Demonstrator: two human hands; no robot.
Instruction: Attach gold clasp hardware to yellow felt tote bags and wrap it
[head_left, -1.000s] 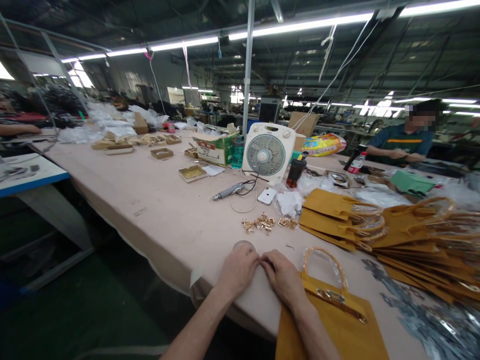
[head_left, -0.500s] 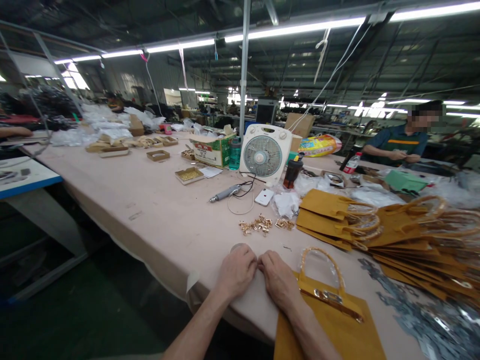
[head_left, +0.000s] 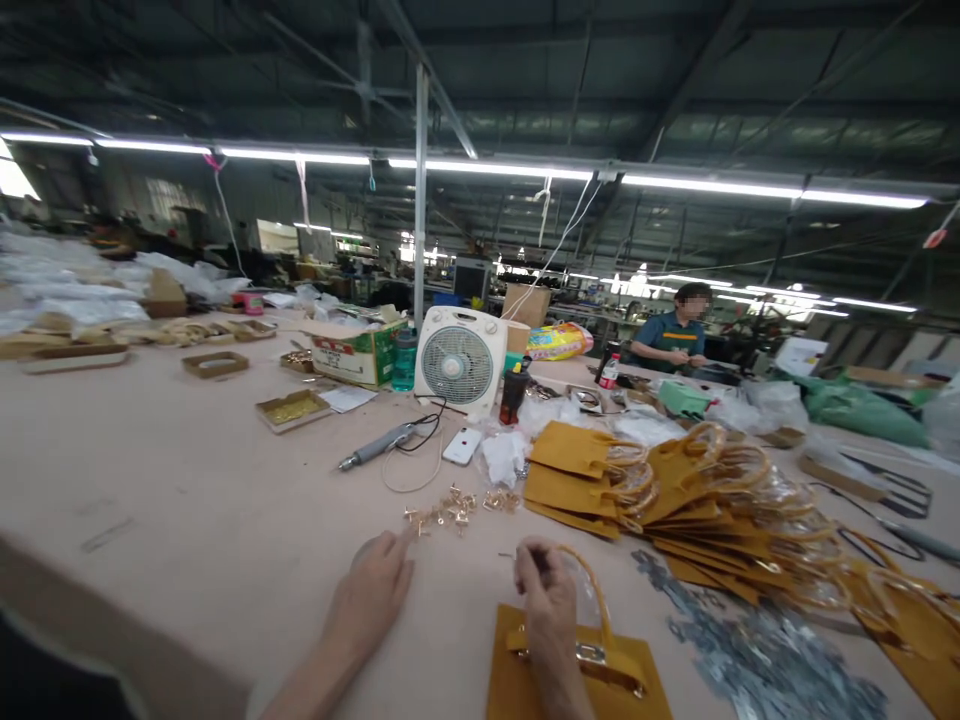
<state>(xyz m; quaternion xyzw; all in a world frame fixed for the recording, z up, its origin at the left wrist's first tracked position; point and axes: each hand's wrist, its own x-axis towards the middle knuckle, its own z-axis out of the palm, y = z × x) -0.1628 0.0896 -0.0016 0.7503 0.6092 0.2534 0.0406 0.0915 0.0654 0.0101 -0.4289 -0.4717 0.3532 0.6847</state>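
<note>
My left hand (head_left: 369, 592) rests low over the table, fingers stretched towards a loose cluster of gold metal fittings (head_left: 454, 508). Part of a greyish round thing (head_left: 365, 549) shows behind its knuckles. My right hand (head_left: 551, 605) is above a mustard-yellow handbag (head_left: 517, 685), its thumb and fingers curled together; whatever they pinch is too small to make out. The bag lies flat, with an upright, plastic-wrapped handle (head_left: 596, 590) and a shiny metal clasp (head_left: 590, 653) on its strap. The right forearm covers part of the bag.
Stacked yellow bags (head_left: 574, 485) lie to the right, beside a heap of grey metal pieces (head_left: 772, 660). Farther back are a phone (head_left: 462, 446), a grey electric screwdriver (head_left: 379, 446), a box fan (head_left: 459, 362) and a tray of small gold parts (head_left: 292, 411). Across the table sits a co-worker (head_left: 671, 335).
My hands were close together at the table edge and have parted. The left has moved towards the gold fittings, the right over the bag. The camera view has turned right and tilted up.
</note>
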